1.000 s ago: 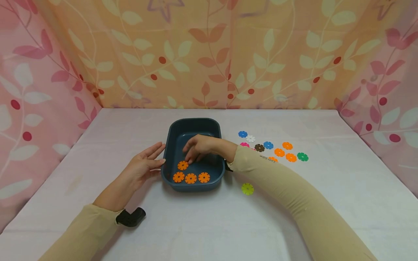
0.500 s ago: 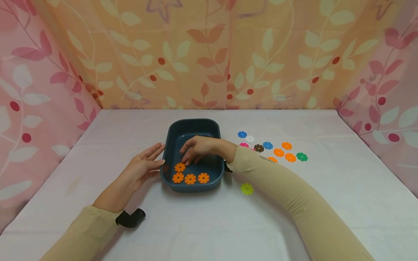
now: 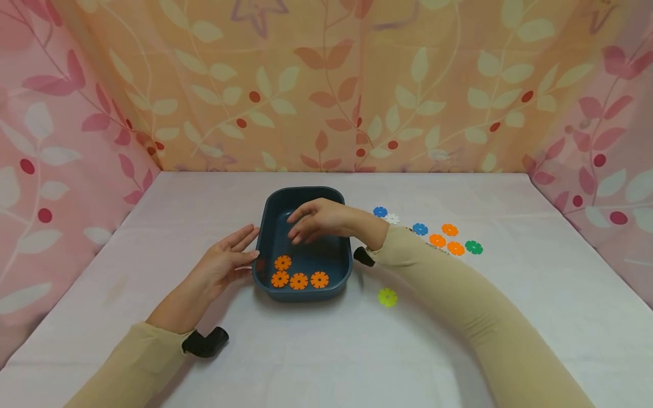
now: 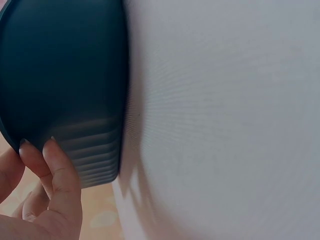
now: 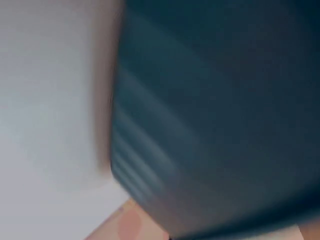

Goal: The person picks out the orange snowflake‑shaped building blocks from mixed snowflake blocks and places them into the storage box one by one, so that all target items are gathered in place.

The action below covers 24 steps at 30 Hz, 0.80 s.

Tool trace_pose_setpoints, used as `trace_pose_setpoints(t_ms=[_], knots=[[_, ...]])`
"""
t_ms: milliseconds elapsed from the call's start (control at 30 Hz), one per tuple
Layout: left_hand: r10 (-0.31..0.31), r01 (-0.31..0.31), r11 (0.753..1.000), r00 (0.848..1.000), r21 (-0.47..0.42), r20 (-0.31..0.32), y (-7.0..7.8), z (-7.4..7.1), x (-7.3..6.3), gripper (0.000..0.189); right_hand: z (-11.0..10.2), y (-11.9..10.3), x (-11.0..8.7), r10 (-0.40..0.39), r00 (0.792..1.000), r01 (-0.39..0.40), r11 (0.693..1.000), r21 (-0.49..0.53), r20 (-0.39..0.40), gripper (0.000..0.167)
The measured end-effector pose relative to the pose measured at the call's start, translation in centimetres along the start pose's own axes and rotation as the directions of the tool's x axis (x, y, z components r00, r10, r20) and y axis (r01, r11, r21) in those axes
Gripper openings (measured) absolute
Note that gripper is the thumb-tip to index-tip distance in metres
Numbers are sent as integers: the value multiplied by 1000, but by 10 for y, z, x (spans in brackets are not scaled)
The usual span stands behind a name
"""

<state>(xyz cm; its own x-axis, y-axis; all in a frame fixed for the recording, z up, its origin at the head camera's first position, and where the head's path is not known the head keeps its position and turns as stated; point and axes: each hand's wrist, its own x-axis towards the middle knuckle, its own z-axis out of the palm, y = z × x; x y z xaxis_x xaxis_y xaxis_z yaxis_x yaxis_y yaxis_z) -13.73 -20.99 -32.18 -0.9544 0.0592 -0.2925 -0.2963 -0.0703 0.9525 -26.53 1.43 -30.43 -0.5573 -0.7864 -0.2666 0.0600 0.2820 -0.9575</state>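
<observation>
A dark blue-green rectangular tray [image 3: 306, 295] stands on the table, with four-sided walls and rounded corners. Inside, at its near end, lie several orange notched discs [image 3: 299, 281], three in a row and one behind the leftmost. My left hand [image 3: 216, 263] rests its fingertips against the tray's left wall; in the left wrist view those fingers [image 4: 62, 175] touch the outer wall near the rim. Over the tray hovers my right hand [image 3: 323, 220], fingers loosely bent, with nothing visible in them. The right wrist view is blurred and mostly filled by the tray's outer wall [image 5: 210, 125].
Right of the tray lie several loose discs, among them a blue one [image 3: 420, 229], orange ones [image 3: 437, 241] and a green one [image 3: 474, 247]. A yellow-green disc [image 3: 388, 297] lies nearer. My right forearm hides part of this group. Patterned curtains [image 3: 326, 85] stand behind.
The orange disc behind the row shifted slightly left beneath my right fingers. My right hand then let go of it and lifted up and to the right. The left hand stayed at the wall.
</observation>
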Motion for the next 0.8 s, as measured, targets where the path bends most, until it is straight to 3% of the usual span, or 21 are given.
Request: trace_pose_setpoints(t_ms=[300, 800], knots=[[-8, 8, 1000, 1000, 4, -16, 1, 1, 1, 69, -14, -6, -38, -7, 1000, 5, 995, -100, -17, 38], [-12, 12, 1000, 1000, -11, -15, 0, 1, 2, 70, -44, -5, -98, -5, 990, -25, 976, -217, -138, 35]])
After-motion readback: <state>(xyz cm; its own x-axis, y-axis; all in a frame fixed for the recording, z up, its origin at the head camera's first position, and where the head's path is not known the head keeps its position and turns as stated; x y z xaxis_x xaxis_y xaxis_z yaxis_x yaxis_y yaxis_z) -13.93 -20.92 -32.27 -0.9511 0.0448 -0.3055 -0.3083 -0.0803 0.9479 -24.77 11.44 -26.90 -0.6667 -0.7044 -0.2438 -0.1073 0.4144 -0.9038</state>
